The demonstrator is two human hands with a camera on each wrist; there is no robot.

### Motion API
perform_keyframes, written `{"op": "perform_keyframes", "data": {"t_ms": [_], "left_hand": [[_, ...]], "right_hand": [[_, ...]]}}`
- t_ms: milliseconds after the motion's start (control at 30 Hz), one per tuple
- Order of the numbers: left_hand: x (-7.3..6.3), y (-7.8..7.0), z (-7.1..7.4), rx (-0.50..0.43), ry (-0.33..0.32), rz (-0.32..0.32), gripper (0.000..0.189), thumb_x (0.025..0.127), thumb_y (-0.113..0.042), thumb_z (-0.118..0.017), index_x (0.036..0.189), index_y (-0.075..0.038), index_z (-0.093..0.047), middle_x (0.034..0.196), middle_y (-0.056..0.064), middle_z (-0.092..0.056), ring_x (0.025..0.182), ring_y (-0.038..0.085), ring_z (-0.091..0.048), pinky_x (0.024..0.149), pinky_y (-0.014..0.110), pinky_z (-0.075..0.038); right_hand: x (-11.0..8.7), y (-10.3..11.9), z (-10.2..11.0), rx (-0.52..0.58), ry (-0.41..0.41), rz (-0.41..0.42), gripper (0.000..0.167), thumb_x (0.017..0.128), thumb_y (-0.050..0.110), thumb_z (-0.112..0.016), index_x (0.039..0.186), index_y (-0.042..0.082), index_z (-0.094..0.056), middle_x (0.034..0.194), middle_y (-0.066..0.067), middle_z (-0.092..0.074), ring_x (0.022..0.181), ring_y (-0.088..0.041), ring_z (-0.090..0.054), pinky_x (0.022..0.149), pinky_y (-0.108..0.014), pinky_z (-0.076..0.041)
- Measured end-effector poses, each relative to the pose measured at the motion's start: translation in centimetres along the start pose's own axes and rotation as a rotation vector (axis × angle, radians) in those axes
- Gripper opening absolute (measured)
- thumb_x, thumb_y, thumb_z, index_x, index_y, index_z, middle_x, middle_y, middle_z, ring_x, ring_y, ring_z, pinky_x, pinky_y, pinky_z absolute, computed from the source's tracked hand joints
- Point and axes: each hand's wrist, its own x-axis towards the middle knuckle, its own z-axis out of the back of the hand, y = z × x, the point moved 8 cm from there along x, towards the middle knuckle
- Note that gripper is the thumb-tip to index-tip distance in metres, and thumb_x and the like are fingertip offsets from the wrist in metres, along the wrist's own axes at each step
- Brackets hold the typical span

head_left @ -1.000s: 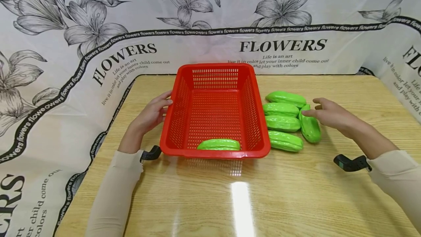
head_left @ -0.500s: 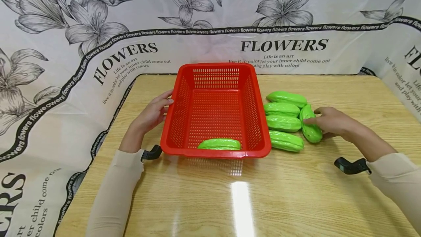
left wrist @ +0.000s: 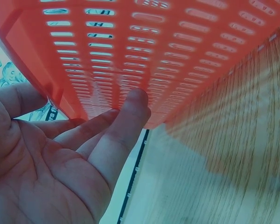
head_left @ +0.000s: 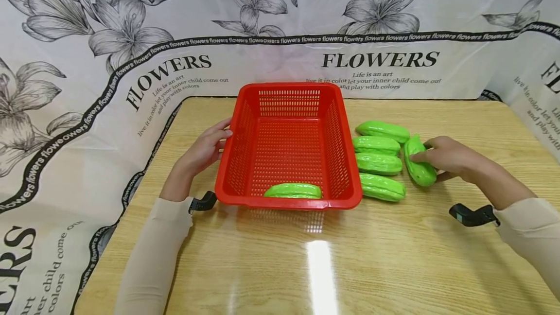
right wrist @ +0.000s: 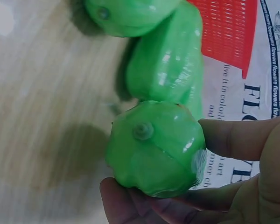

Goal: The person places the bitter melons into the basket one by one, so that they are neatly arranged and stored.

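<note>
In the head view, my right hand [head_left: 452,159] holds a green ridged gourd [head_left: 418,165] at the right end of a row of similar gourds. The right wrist view shows the gourd's stem end [right wrist: 154,147], with the thumb on one side and fingers beneath. My left hand [head_left: 203,148] touches the left side of a red plastic basket [head_left: 288,204]. In the left wrist view its thumb meets the rim, and its fairly straight fingers [left wrist: 123,133] lie along the slotted outer wall. One more gourd [head_left: 294,190] lies inside the basket at its near end.
Several green gourds [head_left: 377,164] lie side by side against the basket's right side on the wooden table [head_left: 262,266]. A floral printed cloth [head_left: 271,57] hangs behind and at both sides. Each wrist wears a black camera mount [head_left: 472,215].
My right hand has come down onto the rightmost gourd and closed round it. The gourd has shifted slightly right, away from the row. My left hand and the basket stay nearly the same.
</note>
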Motion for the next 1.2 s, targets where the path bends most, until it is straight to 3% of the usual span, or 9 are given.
{"op": "perform_keyframes", "data": {"t_ms": [467, 800, 1067, 1200], "left_hand": [[0.1, 0.2, 0.3, -0.018, -0.009, -0.007, 0.051, 0.110, -0.018, -0.034, 0.160, -0.013, -0.029, 0.137, 0.026, -0.048, 0.099, 0.022, -0.069, 0.077, 0.035, -0.062], [0.1, 0.4, 0.2, 0.006, -0.020, 0.010, 0.051, 0.110, -0.020, -0.035, 0.160, -0.014, -0.029, 0.137, 0.025, -0.049, 0.097, 0.021, -0.070, 0.077, 0.034, -0.062], [0.2, 0.3, 0.1, 0.022, -0.013, 0.004, 0.050, 0.109, -0.020, -0.034, 0.159, -0.013, -0.031, 0.135, 0.025, -0.050, 0.098, 0.023, -0.070, 0.077, 0.036, -0.062], [0.2, 0.1, 0.2, 0.033, -0.019, 0.008, 0.049, 0.109, -0.020, -0.034, 0.157, -0.011, -0.033, 0.133, 0.023, -0.051, 0.098, 0.024, -0.069, 0.077, 0.037, -0.062]], "right_hand": [[-1.0, 3.5, 2.8, -0.017, -0.029, 0.029, 0.067, 0.108, 0.028, -0.046, 0.141, -0.026, -0.024, 0.100, -0.017, -0.056, 0.086, -0.020, -0.062, 0.075, -0.043, -0.060], [-0.2, 7.4, 3.8, 0.005, -0.049, 0.063, 0.072, 0.107, 0.032, -0.049, 0.147, -0.023, -0.024, 0.108, -0.016, -0.061, 0.089, -0.018, -0.064, 0.076, -0.043, -0.059], [0.5, 11.2, 4.9, 0.023, -0.055, 0.074, 0.084, 0.104, 0.036, -0.055, 0.154, -0.016, -0.012, 0.129, -0.026, -0.052, 0.106, -0.029, -0.062, 0.081, -0.044, -0.060], [1.0, 13.3, 5.3, 0.049, -0.048, 0.071, 0.090, 0.102, 0.038, -0.060, 0.158, -0.010, -0.009, 0.132, -0.023, -0.049, 0.103, -0.024, -0.063, 0.081, -0.041, -0.060]]}}
